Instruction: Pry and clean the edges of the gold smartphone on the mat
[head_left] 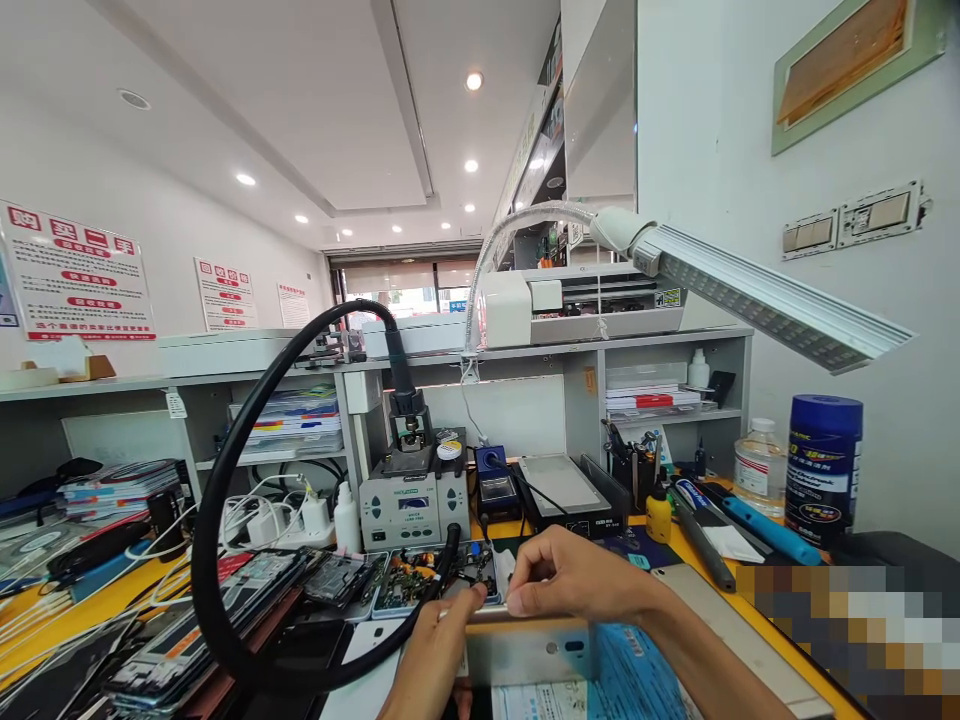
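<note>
A smartphone with a silver-gold back stands on its long edge in front of me, its camera cutout at the right end. My left hand grips its left end, thumb along the upper edge and fingers underneath. At that same upper edge, my right hand is closed in a pinch; whatever is between its fingertips is hidden. Just beyond the hands lies a parts tray filled with small circuit boards and components. A blue printed sheet is under the phone and my right forearm.
A thick black hose loops from the hot-air station across the left side. Disassembled phones are piled there. A lamp overhangs the right, above a blue spray can, a clear bottle and tools.
</note>
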